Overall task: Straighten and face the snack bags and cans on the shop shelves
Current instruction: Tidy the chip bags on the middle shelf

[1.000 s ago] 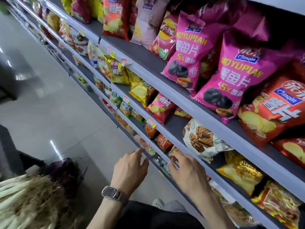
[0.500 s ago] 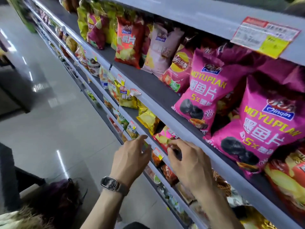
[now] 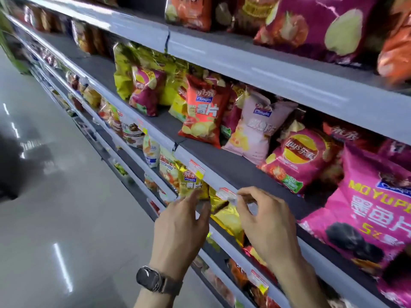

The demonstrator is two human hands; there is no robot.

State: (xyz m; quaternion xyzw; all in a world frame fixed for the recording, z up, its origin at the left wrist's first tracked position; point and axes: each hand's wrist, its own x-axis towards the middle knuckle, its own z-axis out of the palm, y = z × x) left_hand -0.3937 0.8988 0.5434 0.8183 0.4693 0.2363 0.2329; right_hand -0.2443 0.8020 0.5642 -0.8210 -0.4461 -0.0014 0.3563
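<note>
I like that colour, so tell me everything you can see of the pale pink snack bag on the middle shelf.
The pale pink bag looks like glossy, crinkled film, with a crimped top edge, a small blue logo patch high up and yellow crisps pictured low down. It stands on the dark shelf, leaning back, between an orange-red bag and a magenta bag. Only these seem to touch it.

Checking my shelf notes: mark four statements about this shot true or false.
A watch is on the left wrist. True.
A yellow bag shows between the left hand and the right hand. True.
The big magenta bag stands on the top shelf. False: it stands on the middle shelf, at the right.
The red chip bag lies on the floor. False: it stands on that same shelf, beside a pale pink bag.
</note>
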